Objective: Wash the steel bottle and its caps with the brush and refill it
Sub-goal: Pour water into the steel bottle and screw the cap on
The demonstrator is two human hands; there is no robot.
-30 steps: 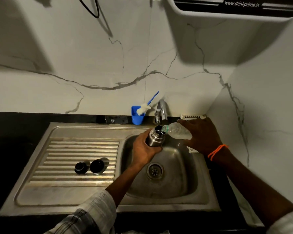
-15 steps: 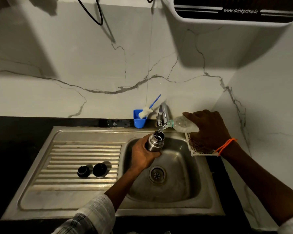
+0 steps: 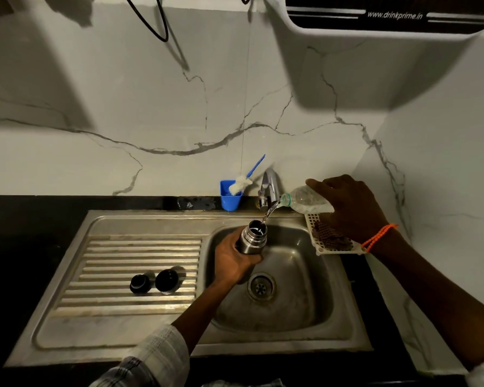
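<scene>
My left hand grips the open steel bottle upright over the sink basin. My right hand holds a clear plastic bottle tilted leftward, and a thin stream of water runs from its mouth into the steel bottle's neck. Two black caps lie side by side on the ribbed drainboard. The blue-handled brush with white bristles leans in a blue cup at the back of the sink.
A chrome tap stands just behind the bottles. A white plastic basket with a dark scrubber sits on the sink's right rim under my right wrist. A water purifier hangs on the wall above. Black counter surrounds the sink.
The plastic bottle has risen away from the steel bottle's mouth, and a visible stream now falls between them. The steel bottle stays in my left hand over the basin.
</scene>
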